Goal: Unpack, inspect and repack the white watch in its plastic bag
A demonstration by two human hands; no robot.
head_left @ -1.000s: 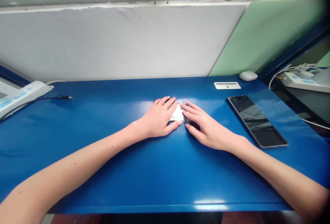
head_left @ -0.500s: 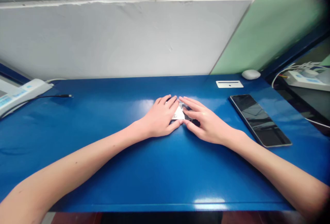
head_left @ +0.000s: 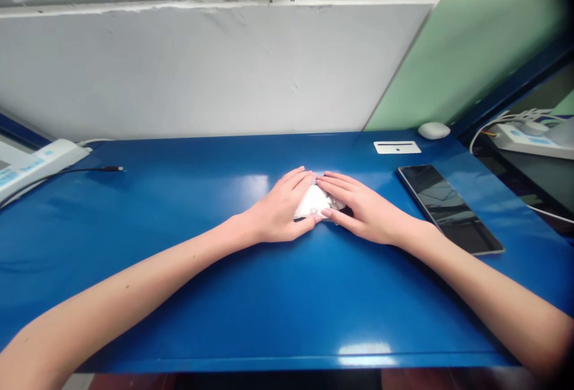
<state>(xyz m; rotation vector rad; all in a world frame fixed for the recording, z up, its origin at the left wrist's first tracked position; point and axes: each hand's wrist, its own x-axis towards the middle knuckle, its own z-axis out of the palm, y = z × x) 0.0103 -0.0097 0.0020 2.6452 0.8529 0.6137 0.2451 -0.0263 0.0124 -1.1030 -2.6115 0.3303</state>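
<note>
A small white packet-like object (head_left: 313,201) lies on the blue table (head_left: 224,294) at its middle. My left hand (head_left: 278,209) rests on its left side, fingers stretched over it. Across from it, my right hand (head_left: 364,212) covers the right side with fingers extended, the fingertips of both hands meeting above the object. Most of the object is hidden under the fingers, so I cannot make out what it is.
A dark phone (head_left: 448,207) lies screen-up to the right. Behind it are a white card (head_left: 397,147) and a white oval case (head_left: 433,130). A white power strip (head_left: 31,165) and a black cable (head_left: 85,170) sit far left. Another strip with wires (head_left: 529,136) lies far right.
Both hands have closed in over the white object, which now bulges up between the fingers instead of lying flat. The arms have barely shifted.
</note>
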